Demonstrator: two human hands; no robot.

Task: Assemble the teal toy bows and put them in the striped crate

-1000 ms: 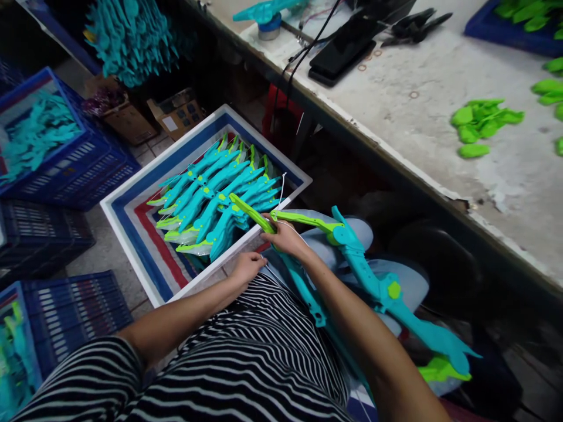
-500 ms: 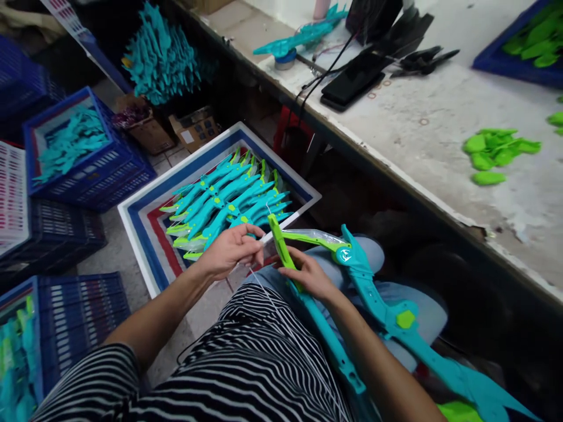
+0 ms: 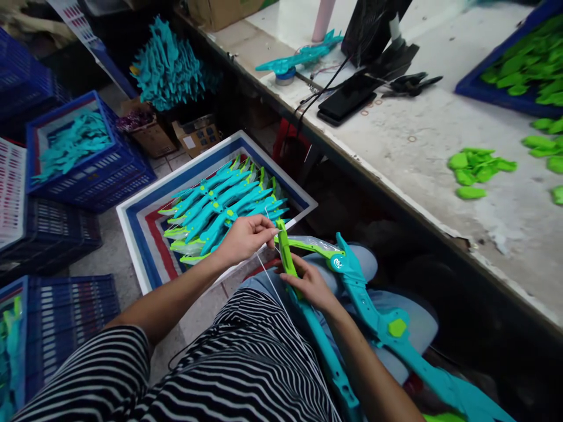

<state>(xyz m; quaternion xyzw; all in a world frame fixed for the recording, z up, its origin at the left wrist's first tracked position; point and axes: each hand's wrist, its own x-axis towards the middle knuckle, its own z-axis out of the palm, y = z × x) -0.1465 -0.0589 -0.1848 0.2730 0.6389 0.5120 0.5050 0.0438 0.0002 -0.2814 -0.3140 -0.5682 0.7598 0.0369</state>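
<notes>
A teal and lime-green plastic toy bow [image 3: 363, 299] lies across my lap, running from my knees to the lower right. My right hand [image 3: 311, 284] is wrapped round its upright lime-green tip piece [image 3: 287, 253]. Beside the top of that piece, my left hand [image 3: 251, 237] pinches a thin white string [image 3: 281, 293], thumb and fingertips together. The string runs down over my striped shirt. Below my right hand a teal bar [image 3: 328, 346] extends toward my waist; whether it joins the lime piece is hidden by the hand.
A white-rimmed crate [image 3: 136, 246] of similar teal and lime bows stands on the floor ahead. Blue crates [image 3: 88, 176] are stacked at left. The worktable [image 3: 396, 152] at right holds a black phone [image 3: 347, 101], lime parts [image 3: 477, 167] and a blue bin [image 3: 479, 97].
My left hand has moved right and slightly up, bringing the string to the top of the lime piece. My right hand keeps its hold. The view has shifted slightly.
</notes>
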